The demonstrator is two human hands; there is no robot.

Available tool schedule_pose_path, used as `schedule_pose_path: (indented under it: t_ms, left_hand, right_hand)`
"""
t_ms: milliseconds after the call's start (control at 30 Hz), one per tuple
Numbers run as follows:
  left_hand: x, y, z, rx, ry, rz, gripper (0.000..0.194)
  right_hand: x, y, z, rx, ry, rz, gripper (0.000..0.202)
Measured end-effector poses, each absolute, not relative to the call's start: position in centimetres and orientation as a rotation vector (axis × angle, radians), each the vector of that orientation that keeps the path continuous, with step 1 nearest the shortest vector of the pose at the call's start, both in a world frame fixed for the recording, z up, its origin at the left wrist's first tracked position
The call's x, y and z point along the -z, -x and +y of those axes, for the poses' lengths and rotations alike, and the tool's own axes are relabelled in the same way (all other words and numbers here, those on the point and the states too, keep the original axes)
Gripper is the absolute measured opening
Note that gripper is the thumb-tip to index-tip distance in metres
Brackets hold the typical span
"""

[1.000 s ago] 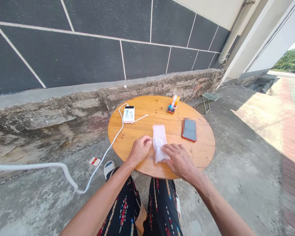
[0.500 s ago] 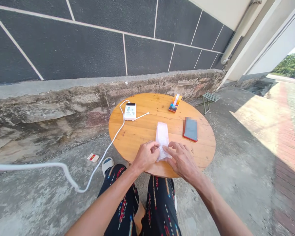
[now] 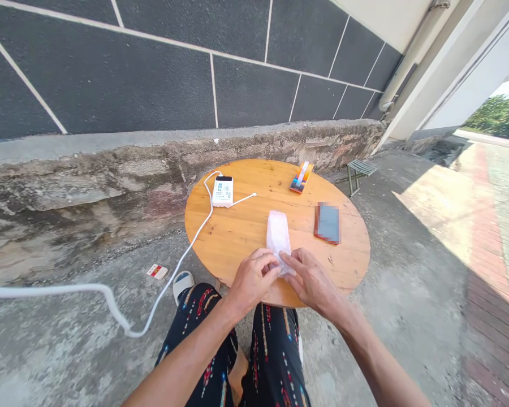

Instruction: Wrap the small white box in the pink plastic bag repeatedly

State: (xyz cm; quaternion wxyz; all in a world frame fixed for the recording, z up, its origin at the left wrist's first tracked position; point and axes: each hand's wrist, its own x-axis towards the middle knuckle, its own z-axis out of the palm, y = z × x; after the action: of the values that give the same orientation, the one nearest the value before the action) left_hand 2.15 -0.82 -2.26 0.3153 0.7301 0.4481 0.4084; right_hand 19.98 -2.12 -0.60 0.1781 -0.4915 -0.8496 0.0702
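Note:
A whitish, slightly pink wrapped packet (image 3: 277,230) lies lengthwise near the front edge of a round wooden table (image 3: 229,243). Its wrapping looks like thin, crinkled plastic or foam, and what is inside cannot be made out. My left hand (image 3: 257,277) pinches the near end of the wrapping from the left, thumb and fingertips together. From the right, my right hand (image 3: 309,277) grips the same end, its thumb and index finger bent over it. Both hands partly hide that near end.
A white power bank (image 3: 223,192) with a thick white cable (image 3: 169,282) sits at the table's left. An orange box (image 3: 301,178) stands at the back, and a phone (image 3: 328,223) lies on the right. Beyond are a folding stool (image 3: 356,172) and a tiled wall; a small card (image 3: 157,271) is on the ground.
My fingers have shifted slightly at the packet's near end, the left hand's fingers now stretched further along the wrapping. The whole view has moved a little; the objects on the table stay put.

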Motion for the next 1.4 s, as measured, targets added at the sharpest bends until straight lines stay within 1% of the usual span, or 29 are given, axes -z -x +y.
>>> schedule_pose_path:
  t_ms: [100, 267, 433, 567, 733, 867, 967, 1100, 1267, 1400]
  left_hand:
    - [2.5, -2.6, -0.8, -1.079, -1.938, 1.234, 0.010]
    - [2.2, -2.8, -0.7, -1.035, -1.975, 1.298, 0.008]
    - [1.1, -2.8, -0.7, -0.939, -2.022, 1.348, 0.007]
    - [0.8, -3.0, -0.7, -0.886, -2.052, 1.386, 0.008]
    - [1.0, -3.2, -0.6, -0.916, -2.042, 1.392, 0.012]
    - [0.6, -3.0, -0.6, -0.911, -1.928, 1.315, 0.008]
    - [0.5, -2.8, -0.6, -0.942, -1.848, 1.299, 0.008]
    - [0.9, -2.9, -0.5, -0.981, -1.784, 1.294, 0.018]
    - [1.5, -3.2, -0.4, -0.971, -1.734, 1.317, 0.006]
    - [1.4, -3.6, -0.5, -0.948, -1.749, 1.403, 0.003]
  right_hand:
    - [0.3, -20.4, -2.4, -0.313, 1.332, -2.373, 0.041]
    - [0.0, -21.0, -2.5, -0.354, 1.312, -2.273, 0.027]
    - [0.9, -20.3, -2.6, -0.248, 1.350, -2.125, 0.024]
    - [1.9, -19.2, -2.7, -0.244, 1.396, -2.004, 0.025]
    - [1.1, -18.3, -3.5, -0.212, 1.415, -2.139, 0.026]
    - [0.3, -18.1, -4.3, -0.040, 1.492, -2.313, 0.027]
    - [0.6, -18.3, -3.9, 0.045, 1.522, -2.334, 0.023]
    - [1.0, -18.8, -2.8, -0.111, 1.459, -2.245, 0.017]
    - [0.9, -19.3, -2.3, -0.334, 1.461, -2.120, 0.010]
    - [1.0, -19.2, -2.6, -0.291, 1.465, -2.135, 0.011]
